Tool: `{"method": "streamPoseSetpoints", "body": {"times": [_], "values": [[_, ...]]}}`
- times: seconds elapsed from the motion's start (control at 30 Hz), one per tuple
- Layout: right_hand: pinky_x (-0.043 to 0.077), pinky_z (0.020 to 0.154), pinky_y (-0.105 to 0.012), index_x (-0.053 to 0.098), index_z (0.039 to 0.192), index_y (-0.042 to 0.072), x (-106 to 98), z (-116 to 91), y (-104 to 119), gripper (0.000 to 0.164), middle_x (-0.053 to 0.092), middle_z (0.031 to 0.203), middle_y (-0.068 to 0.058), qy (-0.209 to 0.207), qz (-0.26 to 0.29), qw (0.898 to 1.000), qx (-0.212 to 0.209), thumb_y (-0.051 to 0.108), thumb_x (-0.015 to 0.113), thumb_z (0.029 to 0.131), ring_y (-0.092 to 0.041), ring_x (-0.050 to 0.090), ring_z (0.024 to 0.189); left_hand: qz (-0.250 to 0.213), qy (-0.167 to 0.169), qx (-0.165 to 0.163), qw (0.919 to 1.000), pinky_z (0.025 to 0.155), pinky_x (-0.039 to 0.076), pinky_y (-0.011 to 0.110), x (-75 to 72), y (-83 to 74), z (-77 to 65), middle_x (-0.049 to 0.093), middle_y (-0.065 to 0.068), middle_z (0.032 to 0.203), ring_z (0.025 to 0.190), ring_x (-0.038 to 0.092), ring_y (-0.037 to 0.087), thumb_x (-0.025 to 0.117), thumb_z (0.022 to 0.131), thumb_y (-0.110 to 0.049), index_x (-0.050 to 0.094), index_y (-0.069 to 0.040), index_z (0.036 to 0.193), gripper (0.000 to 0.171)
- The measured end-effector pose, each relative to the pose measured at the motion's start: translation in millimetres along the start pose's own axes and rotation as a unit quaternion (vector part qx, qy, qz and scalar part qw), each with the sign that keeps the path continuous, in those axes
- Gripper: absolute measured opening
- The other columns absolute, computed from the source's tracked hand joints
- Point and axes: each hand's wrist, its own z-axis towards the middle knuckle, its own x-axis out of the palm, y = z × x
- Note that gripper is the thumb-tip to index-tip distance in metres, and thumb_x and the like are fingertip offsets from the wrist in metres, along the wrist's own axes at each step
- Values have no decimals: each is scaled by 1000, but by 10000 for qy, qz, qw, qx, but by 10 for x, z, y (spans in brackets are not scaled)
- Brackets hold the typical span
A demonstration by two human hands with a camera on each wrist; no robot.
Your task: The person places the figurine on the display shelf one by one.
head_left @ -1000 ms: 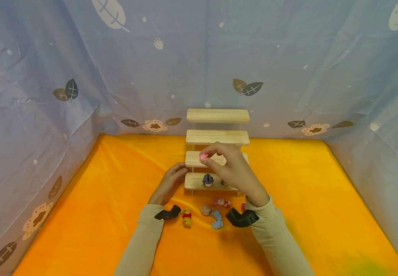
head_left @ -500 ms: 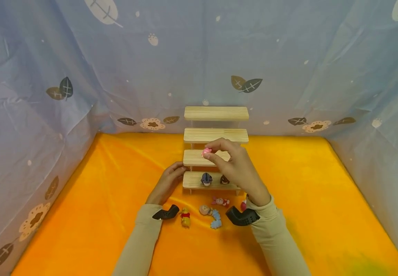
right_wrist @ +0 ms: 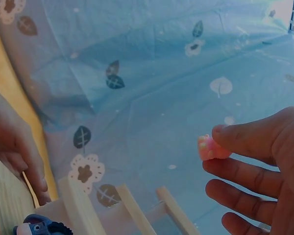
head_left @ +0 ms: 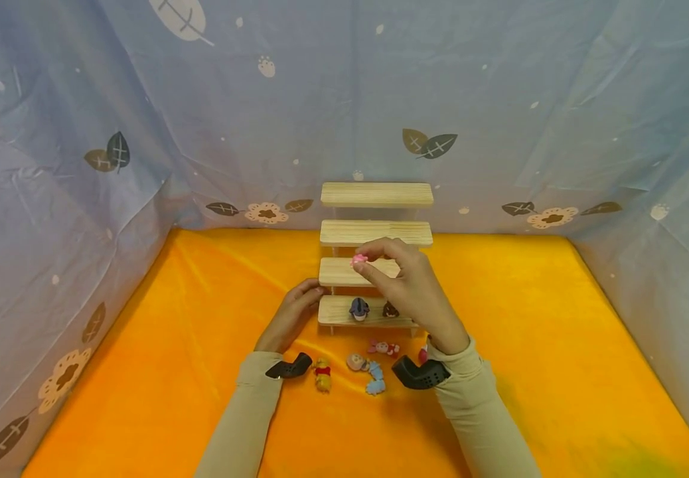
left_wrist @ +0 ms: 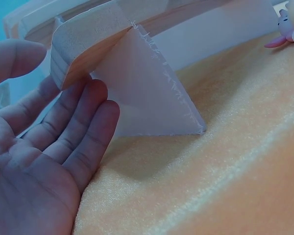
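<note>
My right hand (head_left: 407, 282) pinches a small pink figurine (head_left: 359, 259) between thumb and fingertips, over the second-lowest board of a wooden tiered display stand (head_left: 376, 194). In the right wrist view the figurine (right_wrist: 211, 149) shows at the tip of the thumb, the other fingers spread apart below it. My left hand (head_left: 291, 317) is at the stand's left side; in the left wrist view its nearly straight fingers (left_wrist: 83, 132) lie at the end of a board (left_wrist: 83, 46), thumb apart. On the lowest board stand a blue-grey donkey figurine (head_left: 359, 309) and a dark brown figurine (head_left: 389, 309).
On the orange cloth (head_left: 201, 398) before the stand lie a yellow bear figurine (head_left: 322, 376) in red, a pink-and-red figurine (head_left: 383, 348), a tan-headed one (head_left: 356, 362) and a blue one (head_left: 376, 380). A red item (head_left: 423, 354) is partly hidden by the right wrist. Patterned curtains (head_left: 261, 119) enclose the back and sides.
My right hand has shifted slightly right and farther back with the pink figurine, uncovering more of the dark brown figurine. The left hand has stayed at the stand's side.
</note>
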Motion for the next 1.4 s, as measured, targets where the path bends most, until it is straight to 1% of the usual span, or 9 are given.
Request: {"method": "streamPoseSetpoints", "body": {"times": [0.17,0.3,0.43,0.57,0.73,0.97,1.13,1.23,1.4], "values": [[53,90,-41,72,110,11,20,16,-9,17,75,102,-1,13,47,10000,22,17,73,94,-16,65,101,22,4,-13,10000,121,32,47,-3,-4,13,51,16,141,125,53,21,52,106,-26,50,-2,141,43],[53,91,-47,73,108,11,38,17,-8,15,76,104,-2,69,145,9999,-33,16,73,94,-17,66,101,4,-56,-70,10000,118,36,43,8,-9,6,53,12,137,123,54,21,52,106,-25,50,-1,141,42],[52,92,-40,74,103,11,49,17,-10,11,76,104,-2,89,156,9997,-172,13,75,92,-16,66,97,-20,-130,-148,9998,112,42,37,21,-15,-5,55,9,134,120,55,19,52,106,-24,49,-1,140,41],[49,89,-33,74,101,12,59,15,-24,10,76,101,-1,94,88,9995,-283,13,76,91,-15,64,93,-14,-92,-184,9998,110,43,35,27,-21,-4,54,9,135,121,55,19,52,106,-26,49,-2,141,43],[49,90,-38,73,101,12,78,16,-17,9,75,101,-1,95,57,9993,-353,13,75,92,-16,64,95,22,-51,-131,9999,111,43,35,27,-23,-3,56,7,133,121,55,19,53,106,-26,49,-2,141,43],[52,94,-46,72,105,11,127,2,15,12,74,106,-3,231,-171,9995,-137,16,73,94,-19,64,101,1,-143,-118,9998,108,45,33,17,-11,-20,58,4,127,119,57,18,53,106,-26,51,-2,139,40],[53,97,-45,72,107,11,144,-3,31,15,74,109,-4,215,-229,9995,-73,18,73,94,-20,65,105,26,-78,-140,9999,108,45,33,11,2,-13,57,4,128,119,56,19,55,105,-30,50,-4,140,44],[53,99,-44,73,110,9,159,-4,22,18,74,113,-5,293,-274,9992,-30,20,72,95,-21,65,109,26,-78,-138,9999,107,45,33,4,8,-6,57,5,128,118,56,19,55,105,-29,50,-4,140,43],[53,97,-42,74,111,8,200,-11,6,20,73,111,-4,426,-446,9981,-66,21,72,95,-21,64,108,42,-14,-95,9999,107,46,32,-9,11,-7,57,4,127,118,56,18,54,105,-29,49,-2,140,44]]}}
